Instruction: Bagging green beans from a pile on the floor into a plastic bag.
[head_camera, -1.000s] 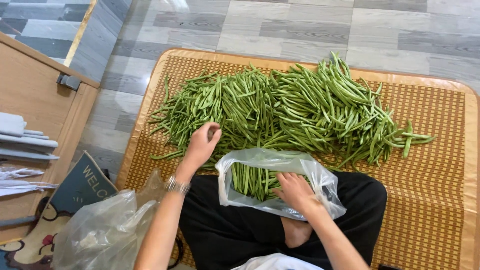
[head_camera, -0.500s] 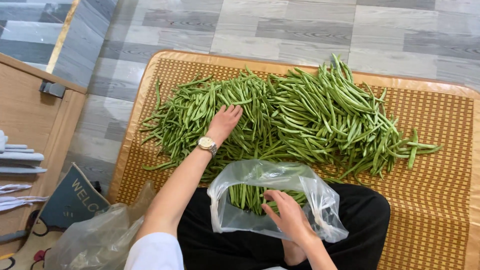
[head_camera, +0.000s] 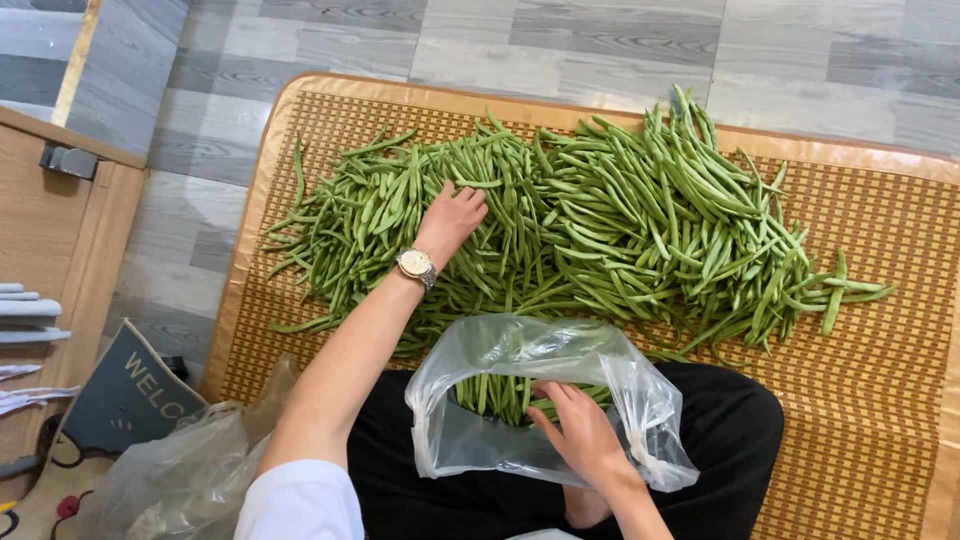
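Home interior: grey wood-look floor tiles (head_camera: 620, 40), woven floor mat (head_camera: 880, 380) with green beans (head_camera: 600, 210) piled loose, doormat (head_camera: 120, 390), wooden cabinet (head_camera: 50, 230).
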